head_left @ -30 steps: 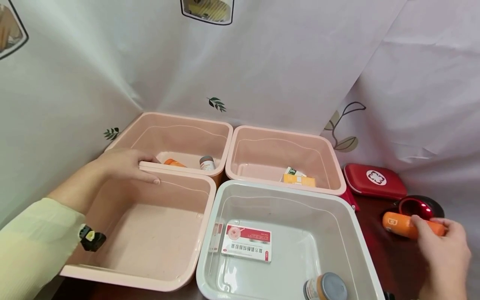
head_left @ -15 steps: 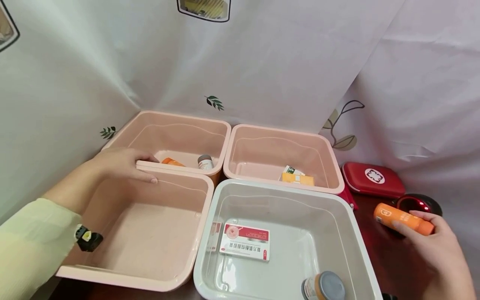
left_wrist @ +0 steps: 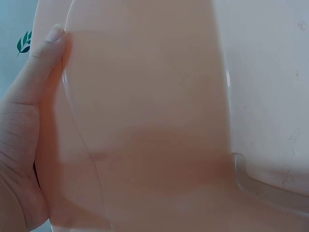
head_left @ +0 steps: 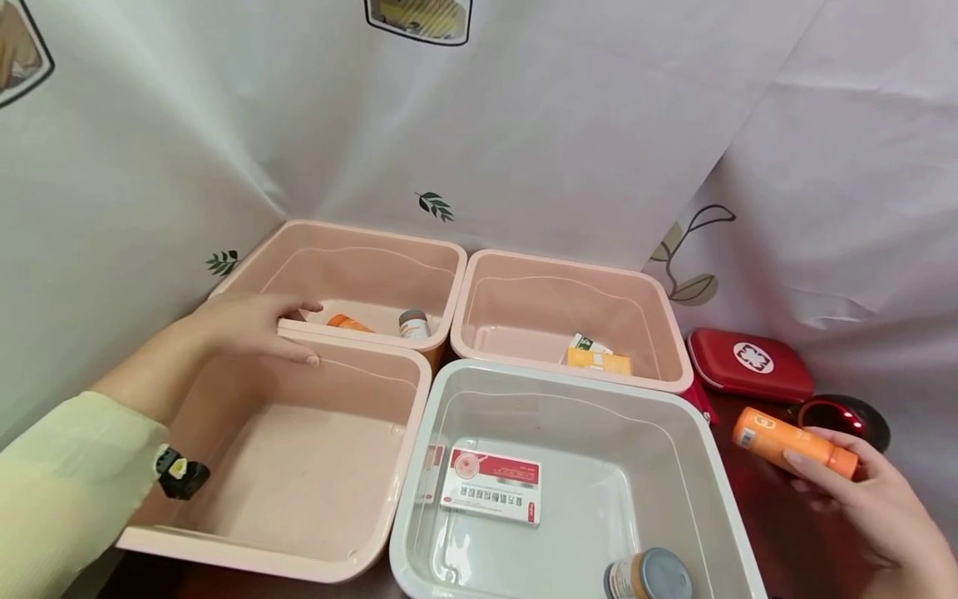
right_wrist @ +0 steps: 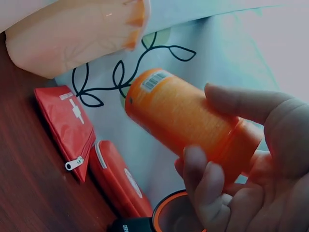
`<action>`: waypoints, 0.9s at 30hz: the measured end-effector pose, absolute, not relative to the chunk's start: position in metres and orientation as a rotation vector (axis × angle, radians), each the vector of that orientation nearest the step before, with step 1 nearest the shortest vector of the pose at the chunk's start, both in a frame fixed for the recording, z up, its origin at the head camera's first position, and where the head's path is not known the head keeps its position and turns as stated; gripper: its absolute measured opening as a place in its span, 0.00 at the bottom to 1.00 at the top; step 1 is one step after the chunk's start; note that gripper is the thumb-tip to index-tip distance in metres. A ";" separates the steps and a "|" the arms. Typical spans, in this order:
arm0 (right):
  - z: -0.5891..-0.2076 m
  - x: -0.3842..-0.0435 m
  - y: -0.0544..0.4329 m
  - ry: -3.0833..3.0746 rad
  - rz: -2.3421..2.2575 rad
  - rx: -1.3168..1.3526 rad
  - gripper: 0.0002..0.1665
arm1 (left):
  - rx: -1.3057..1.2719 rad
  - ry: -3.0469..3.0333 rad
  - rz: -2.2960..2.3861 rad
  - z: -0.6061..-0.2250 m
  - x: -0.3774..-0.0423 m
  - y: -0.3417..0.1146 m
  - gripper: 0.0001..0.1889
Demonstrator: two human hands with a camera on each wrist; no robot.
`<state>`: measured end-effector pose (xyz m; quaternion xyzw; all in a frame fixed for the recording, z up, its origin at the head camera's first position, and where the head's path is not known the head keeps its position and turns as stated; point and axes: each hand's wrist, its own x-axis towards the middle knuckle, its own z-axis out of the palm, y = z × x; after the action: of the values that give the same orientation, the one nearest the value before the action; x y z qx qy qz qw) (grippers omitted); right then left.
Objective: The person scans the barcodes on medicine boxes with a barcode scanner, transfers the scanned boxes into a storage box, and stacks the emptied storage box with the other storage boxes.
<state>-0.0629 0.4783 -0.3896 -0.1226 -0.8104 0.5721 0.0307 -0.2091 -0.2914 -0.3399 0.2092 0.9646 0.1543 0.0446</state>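
My right hand (head_left: pixel 871 499) holds an orange bottle (head_left: pixel 786 439) by its capped end, thumb on one side and fingertips on the other. In the right wrist view, a barcode shows near the base of the bottle (right_wrist: pixel 169 111), which is tilted and raised above the dark table. My left hand (head_left: pixel 250 329) grips the rim of the near pink bin (head_left: pixel 352 345), where it meets the back left bin (head_left: pixel 374 237). The left wrist view shows the thumb (left_wrist: pixel 50 46) on the inner side of the wall; the other fingers are mostly hidden behind it.
The grey bin (head_left: pixel 569 466) holds a red-and-white medicine box (head_left: pixel 491 485) and a grey-lidded jar (head_left: pixel 662 574). Small boxes (head_left: pixel 599 360) lie in the back right bin (head_left: pixel 554 259). A red case (head_left: pixel 748 363), red pouch (right_wrist: pixel 65 125) and round black object (head_left: pixel 871 416) sit at right.
My right hand has moved slightly left with the orange bottle, which now tilts with its base toward the bins and its barcode showing. The left hand stays on the rim.
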 end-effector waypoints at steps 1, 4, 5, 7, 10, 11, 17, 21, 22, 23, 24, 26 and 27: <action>-0.389 -0.063 0.478 -2.533 1.712 -0.385 0.24 | 0.638 2.946 0.470 -0.340 -0.209 -0.291 0.48; -0.388 -0.064 0.479 -2.614 1.557 -0.420 0.23 | 0.639 2.950 0.445 -0.341 -0.211 -0.289 0.47; -0.388 -0.063 0.480 -2.602 1.560 -0.412 0.24 | 0.640 2.952 0.436 -0.341 -0.212 -0.288 0.46; -0.388 -0.061 0.481 -2.483 1.724 -0.330 0.24 | 0.646 2.956 0.426 -0.341 -0.212 -0.288 0.45; -0.390 -0.058 0.482 -2.201 2.080 -0.121 0.28 | 0.652 2.959 0.402 -0.341 -0.212 -0.290 0.42; -0.391 -0.057 0.482 -2.099 2.195 -0.051 0.29 | 0.653 2.958 0.399 -0.340 -0.212 -0.290 0.41; -0.393 -0.060 0.481 -1.948 2.360 0.041 0.31 | 0.643 2.962 0.392 -0.341 -0.209 -0.292 0.37; -0.393 -0.060 0.481 -2.074 2.235 -0.094 0.30 | 0.641 2.960 0.390 -0.340 -0.208 -0.292 0.35; -0.393 -0.060 0.481 -2.116 2.176 -0.122 0.30 | 0.643 2.958 0.392 -0.340 -0.208 -0.292 0.35; -0.392 -0.060 0.481 -2.180 2.089 -0.148 0.30 | 0.644 2.958 0.389 -0.340 -0.208 -0.292 0.35; -0.391 -0.061 0.480 -2.259 1.970 -0.178 0.30 | 0.645 2.956 0.390 -0.340 -0.208 -0.292 0.35; -0.390 -0.061 0.477 -2.398 1.708 -0.236 0.30 | 0.647 2.952 0.393 -0.340 -0.209 -0.292 0.34; -0.389 -0.062 0.475 -2.447 1.596 -0.256 0.30 | 0.644 2.949 0.396 -0.340 -0.209 -0.291 0.34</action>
<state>-0.0619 0.4752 -0.3892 -0.0867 -0.8298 0.5413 0.1040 -0.2094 -0.2913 -0.3397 0.2112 0.9675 0.1300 0.0488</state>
